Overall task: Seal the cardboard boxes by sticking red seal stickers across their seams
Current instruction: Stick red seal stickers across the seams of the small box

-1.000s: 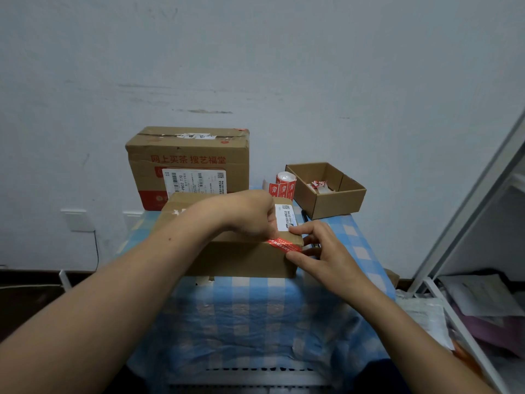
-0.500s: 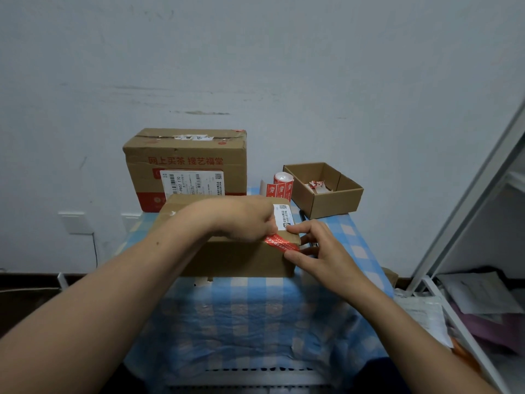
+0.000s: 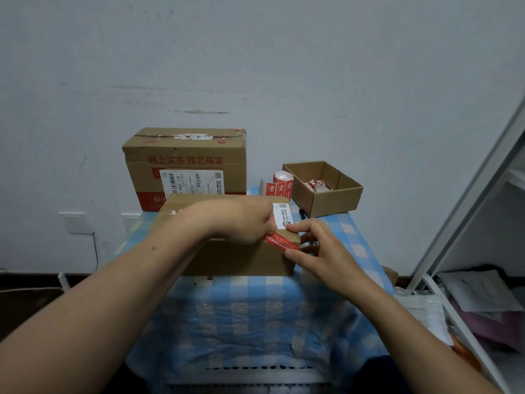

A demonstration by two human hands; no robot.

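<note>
My left hand [image 3: 250, 223] pinches the left end of the red sticker [image 3: 281, 242] on the box [image 3: 241, 260]. Over the last second it has settled flatter along the front edge, and my right hand [image 3: 321, 251] pinches the other end at the corner. Nearly sealed, I reckon.

Both bare arms reach forward and converge. The left forearm [image 3: 127, 280] comes in from the lower left and angles right, wrist bent, with the left hand [image 3: 241, 221] knuckles-up and its fingers curled down; its fingertips are mostly hidden, but they seem to pinch the near end of the red seal sticker [image 3: 279, 242]. The right forearm [image 3: 397, 322] rises from the lower right. The right hand [image 3: 321, 248] pinches the sticker's other end between the forefinger [image 3: 298, 227] above and the thumb [image 3: 295, 253] below, its other fingers loosely bent behind.
</note>
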